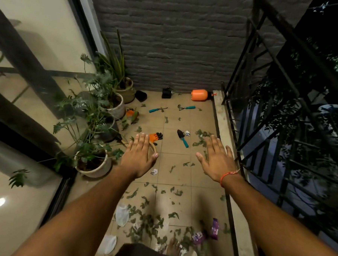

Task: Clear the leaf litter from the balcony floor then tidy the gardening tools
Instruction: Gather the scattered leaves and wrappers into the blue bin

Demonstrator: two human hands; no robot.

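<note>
Green leaf litter [151,221] lies scattered over the beige balcony tiles, thickest near my feet. My left hand [139,155] and my right hand [217,159] are both stretched out flat, palms down, fingers apart, holding nothing. Beyond them lie a teal-handled trowel [182,138], orange-and-black gloves [155,137], a teal-handled weeder [157,109] and a teal-handled hand rake [186,107]. An orange spray bottle [199,95] lies on its side by the back wall. A round wooden rim [153,146] shows under my left hand.
Several potted plants [96,159] line the left side by the glass door. A black railing [263,113] and low curb bound the right. Scraps of white paper [122,215] and purple wrappers [214,231] mix with the leaves. A small black pot [166,93] stands at the brick wall.
</note>
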